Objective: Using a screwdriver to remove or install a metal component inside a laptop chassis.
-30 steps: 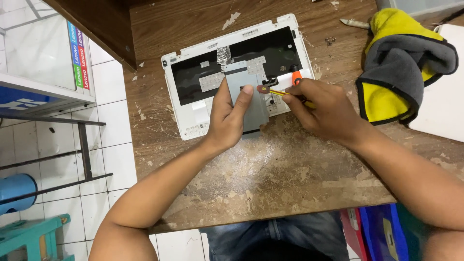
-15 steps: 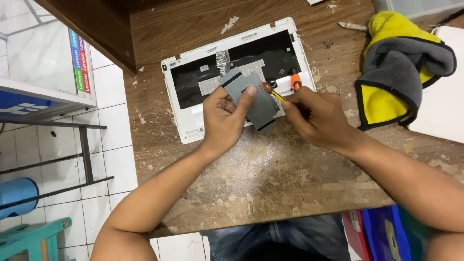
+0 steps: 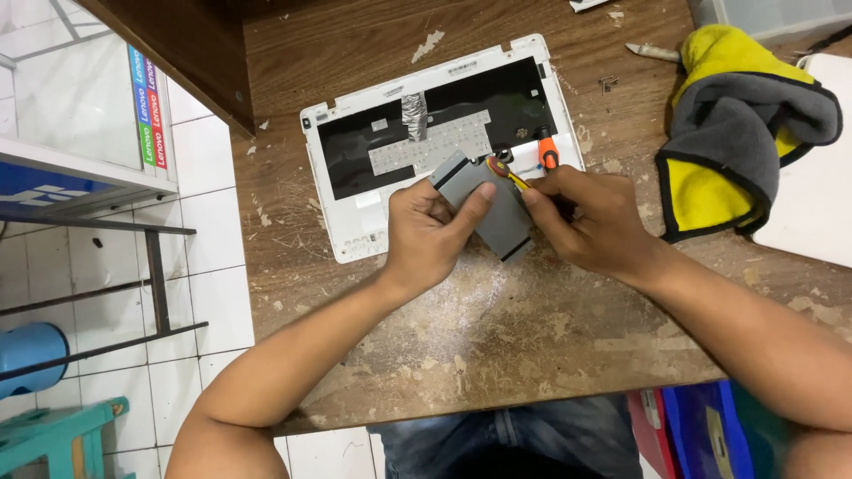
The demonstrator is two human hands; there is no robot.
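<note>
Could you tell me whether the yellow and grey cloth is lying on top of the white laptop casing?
No, the yellow and grey cloth lies on the wooden table to the right of the white laptop casing, apart from it.

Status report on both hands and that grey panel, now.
Left hand grips grey panel, lifted over white laptop shell. Right hand holds small screwdriver at panel's top edge. Nothing blocking; yellow-grey cloth off to the right.

A repair workshop: scarred wooden surface [image 3: 497,355], opened white laptop shell [image 3: 355,213], scattered screws [image 3: 609,83], tiled floor [image 3: 115,266]
</note>
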